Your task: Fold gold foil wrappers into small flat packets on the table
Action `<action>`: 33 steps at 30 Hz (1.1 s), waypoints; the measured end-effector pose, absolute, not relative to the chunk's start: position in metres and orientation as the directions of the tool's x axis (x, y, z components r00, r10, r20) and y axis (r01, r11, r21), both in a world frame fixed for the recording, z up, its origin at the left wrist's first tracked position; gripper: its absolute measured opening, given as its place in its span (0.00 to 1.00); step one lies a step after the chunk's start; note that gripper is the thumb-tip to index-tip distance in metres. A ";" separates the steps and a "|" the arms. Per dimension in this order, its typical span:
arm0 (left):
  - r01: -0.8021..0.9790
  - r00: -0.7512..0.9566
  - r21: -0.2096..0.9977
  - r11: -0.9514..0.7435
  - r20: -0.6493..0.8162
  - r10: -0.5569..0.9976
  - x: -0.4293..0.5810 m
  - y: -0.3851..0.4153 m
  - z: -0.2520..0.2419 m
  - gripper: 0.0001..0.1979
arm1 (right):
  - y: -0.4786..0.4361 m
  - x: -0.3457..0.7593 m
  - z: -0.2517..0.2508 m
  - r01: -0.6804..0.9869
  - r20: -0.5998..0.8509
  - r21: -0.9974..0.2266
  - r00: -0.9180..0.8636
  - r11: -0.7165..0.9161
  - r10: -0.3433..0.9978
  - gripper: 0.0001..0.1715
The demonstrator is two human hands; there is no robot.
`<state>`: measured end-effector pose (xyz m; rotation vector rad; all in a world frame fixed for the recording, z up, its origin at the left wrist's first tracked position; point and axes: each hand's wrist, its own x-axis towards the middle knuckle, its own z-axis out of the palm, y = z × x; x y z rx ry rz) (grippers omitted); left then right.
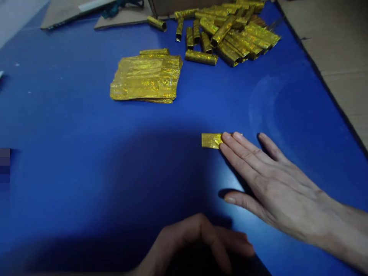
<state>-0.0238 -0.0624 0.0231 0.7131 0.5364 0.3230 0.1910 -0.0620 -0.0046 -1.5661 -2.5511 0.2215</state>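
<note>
My right hand lies with its fingers stretched out. Three fingertips press on a small flat strip of shiny gold foil on the blue table, covering its right part. The thumb and little finger are spread away from the strip. My left hand hovers at the bottom edge, its fingers loosely bent and apart, with nothing visible in them; its underside is dark. Beyond the strip, to the left, a stack of flattened gold foil pieces rests on the table.
Rolled gold foil tubes lie in a loose heap at the back right of the blue table. Behind them stands a cardboard box. Cardboard sheets lie at the back left, and more cardboard lies past the table's right edge.
</note>
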 end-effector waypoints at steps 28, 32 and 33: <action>0.521 0.850 0.157 -0.839 -0.003 0.527 0.008 -0.001 -0.001 0.43 | -0.052 0.199 -0.007 0.888 0.067 -0.065 -0.451 0.455 0.890 0.40; 0.523 0.852 0.063 -0.850 -0.019 0.523 0.009 -0.002 -0.001 0.44 | -0.053 0.199 -0.007 0.907 0.100 -0.035 -0.415 0.420 0.904 0.38; 0.523 0.852 0.054 -0.851 -0.016 0.523 0.010 -0.002 -0.001 0.44 | -0.053 0.198 -0.007 0.912 0.114 -0.031 -0.404 0.410 0.908 0.38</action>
